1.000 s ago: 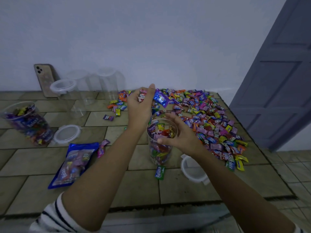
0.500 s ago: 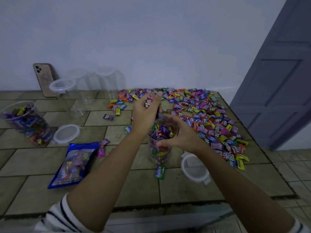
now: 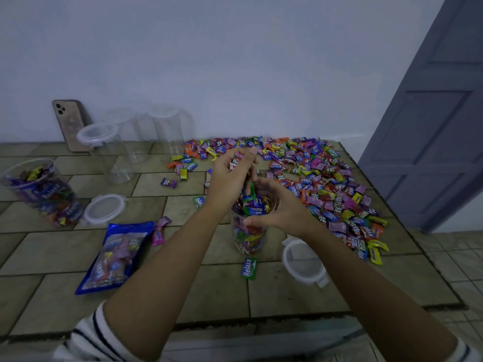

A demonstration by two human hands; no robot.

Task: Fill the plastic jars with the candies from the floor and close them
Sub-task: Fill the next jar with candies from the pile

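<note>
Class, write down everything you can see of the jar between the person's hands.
The jar is a clear plastic cylinder standing upright on the tiled floor, lid off, filled almost to its mouth with wrapped candies. The right hand grips its rim; the left hand, holding more candies, hangs over its mouth.

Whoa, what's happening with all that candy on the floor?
Someone is filling a clear jar with candy. The right hand grips the jar's rim, and the left hand holds a few candies just above it. The jar looks nearly full. A lid lies beside it, and a big pile waits on the floor.
</note>
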